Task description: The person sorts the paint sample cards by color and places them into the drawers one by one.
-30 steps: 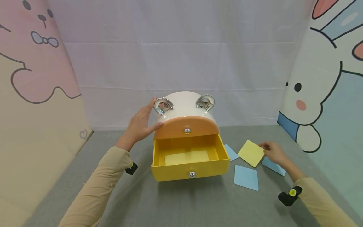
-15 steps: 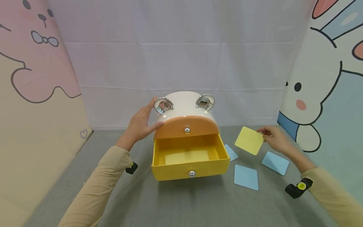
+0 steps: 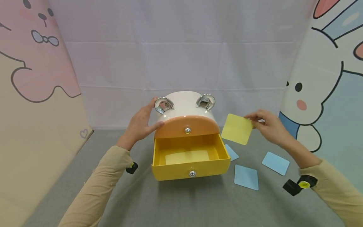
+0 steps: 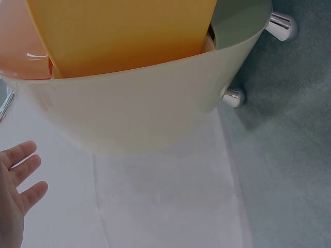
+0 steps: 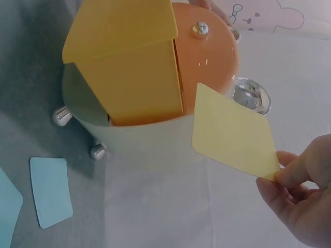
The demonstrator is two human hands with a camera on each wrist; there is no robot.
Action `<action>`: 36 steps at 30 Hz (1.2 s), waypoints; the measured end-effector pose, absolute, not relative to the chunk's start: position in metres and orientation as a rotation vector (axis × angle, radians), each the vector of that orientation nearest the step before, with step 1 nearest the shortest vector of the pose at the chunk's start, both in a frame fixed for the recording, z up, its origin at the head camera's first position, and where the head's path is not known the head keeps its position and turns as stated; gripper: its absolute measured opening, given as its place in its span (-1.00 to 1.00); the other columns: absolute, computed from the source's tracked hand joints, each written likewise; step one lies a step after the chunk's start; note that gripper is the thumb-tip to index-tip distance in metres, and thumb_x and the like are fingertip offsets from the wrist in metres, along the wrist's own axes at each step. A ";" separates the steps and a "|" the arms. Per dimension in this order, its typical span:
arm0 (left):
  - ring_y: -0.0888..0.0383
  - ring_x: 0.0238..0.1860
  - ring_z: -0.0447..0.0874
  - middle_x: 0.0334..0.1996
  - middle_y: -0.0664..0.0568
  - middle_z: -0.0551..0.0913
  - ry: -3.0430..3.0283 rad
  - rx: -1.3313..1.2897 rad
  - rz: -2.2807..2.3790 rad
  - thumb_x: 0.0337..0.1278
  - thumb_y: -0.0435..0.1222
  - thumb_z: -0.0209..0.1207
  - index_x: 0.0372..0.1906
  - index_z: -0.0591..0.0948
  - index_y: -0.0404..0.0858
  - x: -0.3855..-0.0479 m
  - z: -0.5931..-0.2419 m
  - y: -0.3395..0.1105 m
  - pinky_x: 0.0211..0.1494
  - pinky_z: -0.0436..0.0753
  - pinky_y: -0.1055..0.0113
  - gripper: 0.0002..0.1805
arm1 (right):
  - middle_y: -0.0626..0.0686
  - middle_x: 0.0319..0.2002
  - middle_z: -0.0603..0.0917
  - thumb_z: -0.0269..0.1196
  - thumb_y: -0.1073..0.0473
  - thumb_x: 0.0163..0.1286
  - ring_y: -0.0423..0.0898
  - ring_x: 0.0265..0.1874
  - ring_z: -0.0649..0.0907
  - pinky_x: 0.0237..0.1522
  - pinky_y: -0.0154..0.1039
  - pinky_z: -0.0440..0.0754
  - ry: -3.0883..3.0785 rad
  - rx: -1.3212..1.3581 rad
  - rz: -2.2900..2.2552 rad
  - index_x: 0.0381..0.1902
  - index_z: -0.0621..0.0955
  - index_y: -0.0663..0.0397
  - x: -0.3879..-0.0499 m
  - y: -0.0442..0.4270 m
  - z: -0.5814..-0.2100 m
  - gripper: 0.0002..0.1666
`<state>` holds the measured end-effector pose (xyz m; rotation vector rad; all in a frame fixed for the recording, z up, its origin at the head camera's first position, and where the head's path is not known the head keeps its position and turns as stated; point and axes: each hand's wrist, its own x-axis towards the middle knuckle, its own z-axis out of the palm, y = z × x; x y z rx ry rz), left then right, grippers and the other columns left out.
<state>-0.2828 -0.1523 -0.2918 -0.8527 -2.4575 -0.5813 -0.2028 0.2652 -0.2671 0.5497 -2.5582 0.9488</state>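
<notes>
In the head view a small white cabinet [image 3: 183,102] with silver ears stands mid-table. Its upper orange drawer [image 3: 173,128] is closed, while the yellow drawer [image 3: 173,171] below is pulled out, with a pale yellow card [image 3: 187,157] lying inside. My left hand [image 3: 140,124] rests against the cabinet's left side, thumb at the orange front; the left wrist view shows its fingers [image 4: 23,168] spread. Pinched by one corner between thumb and fingers of my right hand [image 3: 267,126], a yellow square card [image 3: 236,129] hangs in the air right of the cabinet.
On the grey table [image 3: 181,208], right of the cabinet, lie light blue cards: one in front [image 3: 246,177], another further right [image 3: 275,163], and a third [image 3: 231,153] partly hidden by the drawer. A white cloth [image 3: 181,63] hangs behind.
My right hand has lifted the yellow card off the table and carried it up and leftward, closer to the cabinet. The right-hand blue card now shows fully. My left hand stays put.
</notes>
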 end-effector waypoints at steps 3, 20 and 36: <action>-0.13 0.22 0.28 0.30 -0.10 0.25 -2.450 -0.857 -0.587 0.01 0.32 -0.06 0.44 -0.14 -0.04 -0.283 -0.292 -0.152 0.18 0.33 -0.08 -0.01 | 0.21 -0.20 0.53 0.03 0.52 0.27 0.04 -0.29 0.54 -0.34 -0.63 0.48 -2.539 0.594 0.982 -0.15 0.57 0.38 -0.201 0.253 -0.261 -0.76; -0.11 0.23 0.28 0.29 -0.09 0.27 -2.438 -0.862 -0.595 0.02 0.27 -0.01 0.44 -0.12 -0.03 -0.283 -0.292 -0.152 0.19 0.32 -0.06 -0.03 | 0.09 -0.24 0.55 0.09 0.56 0.20 -0.05 -0.27 0.51 -0.29 -0.30 0.61 -2.622 0.833 1.066 -0.20 0.62 0.27 -0.198 0.196 -0.283 -0.71; -0.13 0.22 0.28 0.30 -0.10 0.25 -2.436 -0.863 -0.593 0.01 0.35 -0.12 0.44 -0.13 -0.04 -0.283 -0.292 -0.151 0.17 0.34 -0.06 -0.01 | 0.03 -0.25 0.55 0.05 0.57 0.19 -0.06 -0.26 0.49 -0.23 -0.23 0.57 -2.716 0.982 0.980 -0.23 0.63 0.20 -0.193 0.189 -0.293 -0.68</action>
